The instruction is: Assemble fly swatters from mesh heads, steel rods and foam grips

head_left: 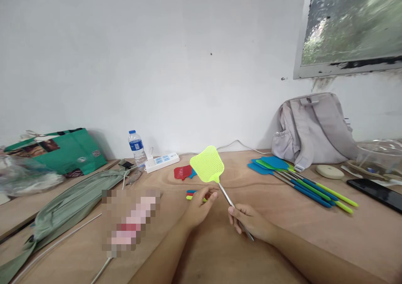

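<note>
My right hand [249, 221] is closed around the metal rod of a fly swatter [207, 164] with a yellow-green perforated head. The head tilts up and to the left, and the rod's bare lower end sticks out below my fingers. My left hand [202, 202] is beside the rod, fingers loosely curved and apart, with nothing visible in it. Partly hidden behind it lie several coloured handle grips [190, 194], in blue, red and yellow-green. A red swatter head [182, 172] rests farther back, with a bit of blue showing behind the yellow-green head.
At right lies a pile of swatters [301, 183] with blue and green handles, before a grey backpack [317, 129]. A phone [377, 194] is farther right. Leftward are a power strip [162, 163], a water bottle [136, 147], a green bag [73, 150] and a blurred-out pink item [135, 221].
</note>
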A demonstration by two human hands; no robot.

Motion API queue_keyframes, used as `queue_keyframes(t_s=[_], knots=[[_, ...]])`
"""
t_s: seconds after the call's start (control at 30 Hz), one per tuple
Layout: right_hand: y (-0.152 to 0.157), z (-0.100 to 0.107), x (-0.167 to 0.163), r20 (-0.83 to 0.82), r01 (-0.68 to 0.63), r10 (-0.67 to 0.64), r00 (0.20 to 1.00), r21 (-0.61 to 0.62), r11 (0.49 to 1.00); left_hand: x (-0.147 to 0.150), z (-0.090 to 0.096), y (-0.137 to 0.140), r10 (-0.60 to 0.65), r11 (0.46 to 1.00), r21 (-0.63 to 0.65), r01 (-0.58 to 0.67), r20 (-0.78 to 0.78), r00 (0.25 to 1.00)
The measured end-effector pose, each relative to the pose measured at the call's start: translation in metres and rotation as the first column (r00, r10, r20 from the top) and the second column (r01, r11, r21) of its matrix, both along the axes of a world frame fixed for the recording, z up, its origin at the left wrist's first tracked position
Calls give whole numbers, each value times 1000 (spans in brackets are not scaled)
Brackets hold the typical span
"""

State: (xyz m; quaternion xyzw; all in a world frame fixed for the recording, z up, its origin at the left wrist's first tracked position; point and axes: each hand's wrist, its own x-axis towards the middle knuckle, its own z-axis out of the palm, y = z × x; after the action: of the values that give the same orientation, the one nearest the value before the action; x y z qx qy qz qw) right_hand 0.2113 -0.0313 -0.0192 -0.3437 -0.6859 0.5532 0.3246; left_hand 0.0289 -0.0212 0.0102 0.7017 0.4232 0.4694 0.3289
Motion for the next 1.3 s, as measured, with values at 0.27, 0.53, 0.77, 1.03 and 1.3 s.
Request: queue_keyframes(t_s=[0.27,0.53,0.77,1.03,1.3], knots=[[21,1,16,-158,277,-278,947,-30,960,-20,-5,7,174,984,151,-94,-707,685],[25,-1,20,-167,370,-356,920,65,927,-23,-12,13,188,979,187,-77,-704,685],[29,-3,19,-305,215,-242,921,-120,969,-20,-7,10,193,980,175,-96,-711,676],[26,1,17,-377,212,-302,876,-263,941,-22,-6,12,194,979,187,-84,-705,682],[27,0,15,-332,246,-329,884,-269,931,-19,-4,9,184,978,200,-57,-705,684]])
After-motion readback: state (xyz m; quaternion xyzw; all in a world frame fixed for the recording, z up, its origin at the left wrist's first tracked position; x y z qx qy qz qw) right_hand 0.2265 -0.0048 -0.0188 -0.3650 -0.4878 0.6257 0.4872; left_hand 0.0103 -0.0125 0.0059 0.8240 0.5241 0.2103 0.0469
